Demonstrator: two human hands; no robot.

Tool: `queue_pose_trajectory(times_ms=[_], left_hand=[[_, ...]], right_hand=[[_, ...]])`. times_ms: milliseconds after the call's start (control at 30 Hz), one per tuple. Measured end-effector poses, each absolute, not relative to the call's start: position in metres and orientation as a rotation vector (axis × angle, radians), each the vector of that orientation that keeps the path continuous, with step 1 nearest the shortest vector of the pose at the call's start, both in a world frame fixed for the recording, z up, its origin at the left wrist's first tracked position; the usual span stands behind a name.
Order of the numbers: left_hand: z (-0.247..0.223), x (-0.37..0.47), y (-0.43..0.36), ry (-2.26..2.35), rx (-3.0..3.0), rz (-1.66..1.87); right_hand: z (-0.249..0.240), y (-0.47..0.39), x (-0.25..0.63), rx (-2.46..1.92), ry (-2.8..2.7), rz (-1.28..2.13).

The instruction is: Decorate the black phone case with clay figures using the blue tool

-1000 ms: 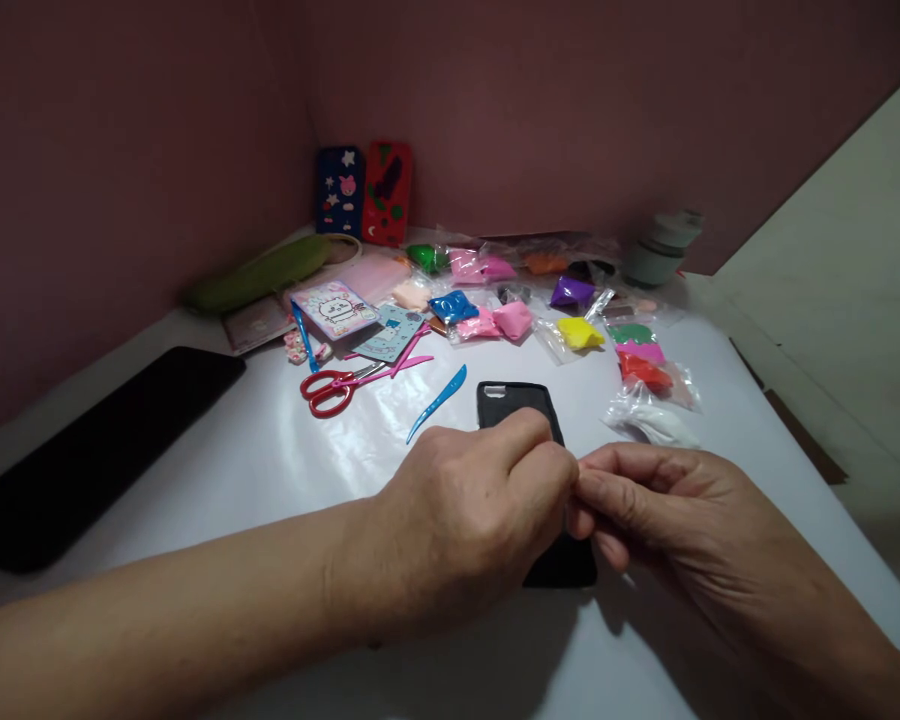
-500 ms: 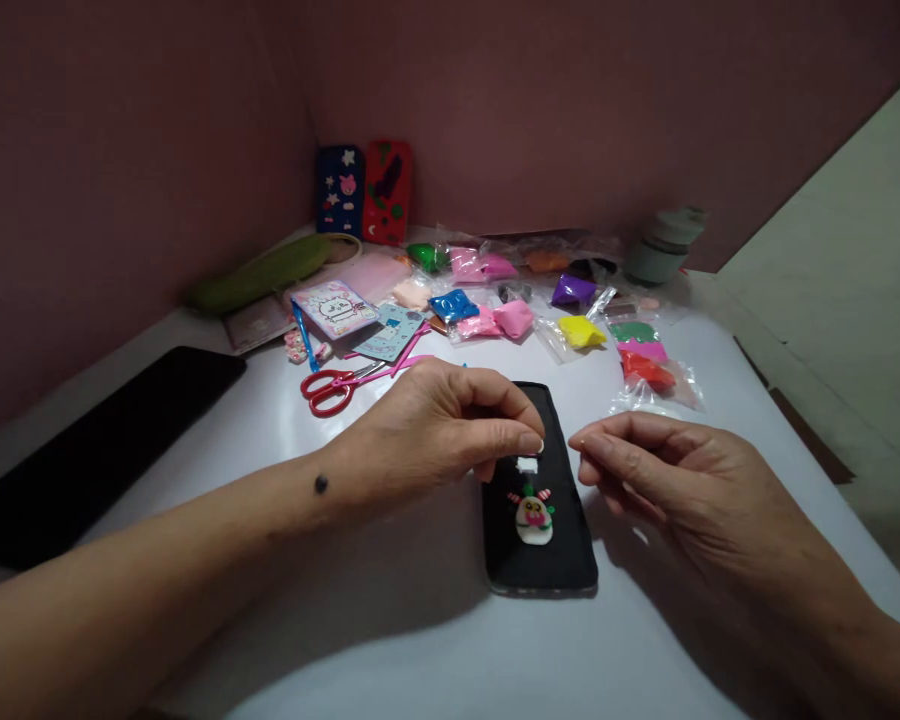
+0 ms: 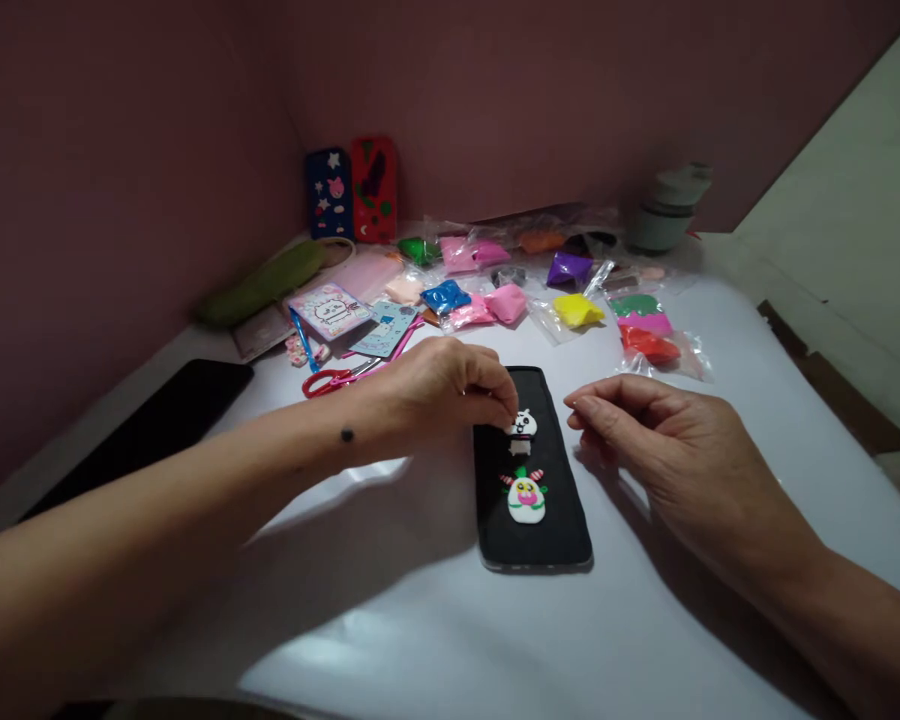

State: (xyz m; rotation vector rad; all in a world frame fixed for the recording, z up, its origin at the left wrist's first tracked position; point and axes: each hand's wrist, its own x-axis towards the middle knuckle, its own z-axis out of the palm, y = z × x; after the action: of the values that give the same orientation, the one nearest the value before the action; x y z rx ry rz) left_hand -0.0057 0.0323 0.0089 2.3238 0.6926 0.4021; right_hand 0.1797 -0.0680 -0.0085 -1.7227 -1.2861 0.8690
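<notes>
A black phone case [image 3: 534, 545] lies on the white table. On it sits a white clay figure [image 3: 526, 500] with yellow eyes, a pink mouth, green trim and striped horns. Above that is a white clay animal face [image 3: 523, 425] with black features, over a small white clay body [image 3: 520, 447]. My left hand [image 3: 454, 385] is pinched at the left edge of the face, its fingertips partly covering it; whatever they grip is hidden. To the right of the case, my right hand [image 3: 637, 425] hovers with thumb and forefinger pressed together, any piece between them too small to name.
Several bags of coloured clay [image 3: 506, 305] spread across the back. Red scissors [image 3: 326, 382], cards [image 3: 330, 310] and a green pouch [image 3: 262, 285] lie left of them. Two decorated cases [image 3: 373, 190] lean on the wall. A dark slab [image 3: 150, 425] rests at left, a grey-green container [image 3: 664, 210] back right.
My left hand has drawn slightly left and up, uncovering the white animal face. My right hand stays pinched beside the case. The whole view has shifted a little.
</notes>
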Motion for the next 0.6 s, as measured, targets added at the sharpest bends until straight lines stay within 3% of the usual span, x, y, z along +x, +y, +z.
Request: queue_pose_trajectory(times_ms=[233, 600], left_hand=[[0.005, -0.002, 0.034, 0.498, 2.525, 0.318], [-0.019, -0.008, 0.035, 0.427, 2.54, 0.48]], right_hand=[[-0.011, -0.065, 0.177, -1.707, -1.35, 0.817], [-0.019, -0.062, 0.18, -1.733, -1.34, 0.794]])
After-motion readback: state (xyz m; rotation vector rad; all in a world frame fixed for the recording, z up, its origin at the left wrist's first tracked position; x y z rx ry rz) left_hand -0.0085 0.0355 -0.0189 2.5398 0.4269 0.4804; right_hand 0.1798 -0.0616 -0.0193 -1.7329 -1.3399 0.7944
